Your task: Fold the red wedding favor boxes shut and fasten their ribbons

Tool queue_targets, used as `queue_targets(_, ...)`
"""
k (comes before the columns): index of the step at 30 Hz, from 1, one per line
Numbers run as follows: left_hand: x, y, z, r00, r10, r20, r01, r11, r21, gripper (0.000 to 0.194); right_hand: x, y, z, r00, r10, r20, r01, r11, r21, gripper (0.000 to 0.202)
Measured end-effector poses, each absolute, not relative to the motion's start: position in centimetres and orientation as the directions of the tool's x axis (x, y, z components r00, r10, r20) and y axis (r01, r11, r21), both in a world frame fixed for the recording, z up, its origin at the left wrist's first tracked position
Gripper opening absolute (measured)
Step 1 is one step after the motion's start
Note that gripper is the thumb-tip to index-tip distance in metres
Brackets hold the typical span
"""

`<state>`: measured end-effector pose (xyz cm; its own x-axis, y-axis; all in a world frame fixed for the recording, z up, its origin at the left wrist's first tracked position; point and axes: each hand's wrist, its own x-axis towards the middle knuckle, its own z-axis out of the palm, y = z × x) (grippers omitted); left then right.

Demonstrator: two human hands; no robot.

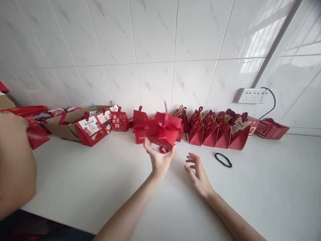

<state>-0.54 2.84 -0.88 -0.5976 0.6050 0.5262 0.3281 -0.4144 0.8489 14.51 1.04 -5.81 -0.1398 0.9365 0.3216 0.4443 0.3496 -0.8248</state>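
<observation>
My left hand (160,160) grips a small red gift box (167,126) from below, thumb and fingers on its two sides. The box is lifted above the table and has a dark pink ribbon bow (163,129) on it. Behind it stands another red box (140,125), partly hidden. My right hand (198,174) hovers to the right of the held box, fingers loosely curled and apart, with nothing in it. Some red ribbon (164,150) shows just under the held box.
Triangular red boxes (212,129) line the wall at right, before a power strip (252,96). A black hair tie (223,160) lies on the white table (265,187). A cardboard tray (61,129) with red boxes is at left. Another person's arm (16,167) reaches in at far left.
</observation>
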Motion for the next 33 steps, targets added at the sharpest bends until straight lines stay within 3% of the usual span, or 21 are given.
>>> queue_targets(3,1.9,1.1,-3.8,-0.46,0.751,0.473,0.302,-0.369,0.879,0.085,14.3,0.7,-6.2,-0.033,0.92,0.39,0.252,0.385,-0.888,0.063)
queue_targets(7,0.8,0.7,-4.8,-0.219,0.877,0.429,0.209,-0.387,0.898,0.034,15.3,1.5,-6.3,0.014,0.94,0.34,0.129,0.336,-0.933,0.061)
queue_targets(8,0.0,1.2,-4.6,-0.197,0.887,0.418,0.171,-0.389,0.905,0.031,15.7,1.8,-6.2,0.017,0.947,0.319,0.11,0.316,-0.942,0.057)
queue_targets(14,-2.8,4.5,-4.1,-0.357,0.871,0.337,-0.014,-0.366,0.93,0.031,15.9,3.0,-6.1,-0.066,0.963,0.261,0.066,0.265,-0.962,0.045)
queue_targets(20,-1.5,3.3,-4.1,-0.108,0.948,0.301,-0.156,-0.315,0.936,0.046,13.6,3.4,-5.0,-0.081,0.962,0.26,0.055,0.265,-0.963,0.038)
queue_targets(24,-1.3,2.6,-3.8,-0.087,0.954,0.287,-0.109,-0.296,0.949,0.038,14.1,2.6,-4.6,0.023,0.976,0.219,0.058,0.217,-0.974,0.046)
queue_targets(29,-1.7,2.5,-3.7,-0.119,0.937,0.328,-0.019,-0.332,0.943,0.037,15.3,1.9,-4.4,-0.189,0.906,0.379,0.16,0.409,-0.898,0.074)
queue_targets(33,-1.8,2.7,-3.5,-0.123,0.914,0.387,0.025,-0.387,0.922,0.031,15.4,2.2,-3.7,-0.212,0.906,0.365,0.312,0.417,-0.854,0.072)
